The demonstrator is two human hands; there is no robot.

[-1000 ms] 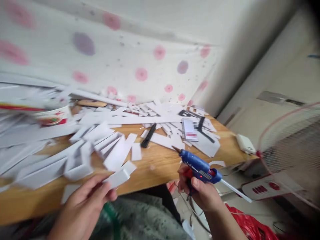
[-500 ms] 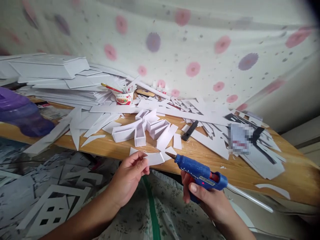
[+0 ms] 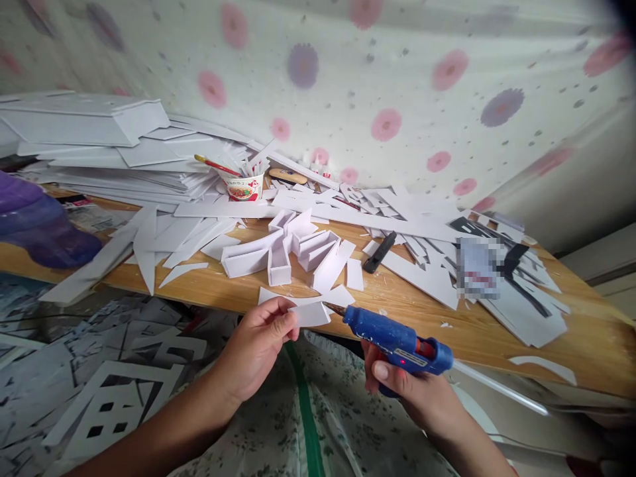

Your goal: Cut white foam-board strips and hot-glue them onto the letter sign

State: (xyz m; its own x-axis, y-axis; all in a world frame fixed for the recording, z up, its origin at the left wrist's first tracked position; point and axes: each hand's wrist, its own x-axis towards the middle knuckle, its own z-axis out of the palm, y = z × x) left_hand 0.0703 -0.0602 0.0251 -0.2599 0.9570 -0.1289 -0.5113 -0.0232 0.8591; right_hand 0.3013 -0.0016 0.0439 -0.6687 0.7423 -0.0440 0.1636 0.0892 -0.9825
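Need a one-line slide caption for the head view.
Left hand holds a white piece close to the nozzle of a blue glue gun in the right hand, at a wooden table.

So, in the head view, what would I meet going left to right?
Purple container, printed food cup, white piece in the left hand, blue glue gun in the right hand, glue stick at the gun's rear.

Homelike craft workspace: flowered curtain (image 3: 342,79) hangs behind far edge of wooden table (image 3: 487,348); stacked white boards (image 3: 69,129), left; offcuts (image 3: 44,371) below near edge; glue gun (image 3: 382,331).
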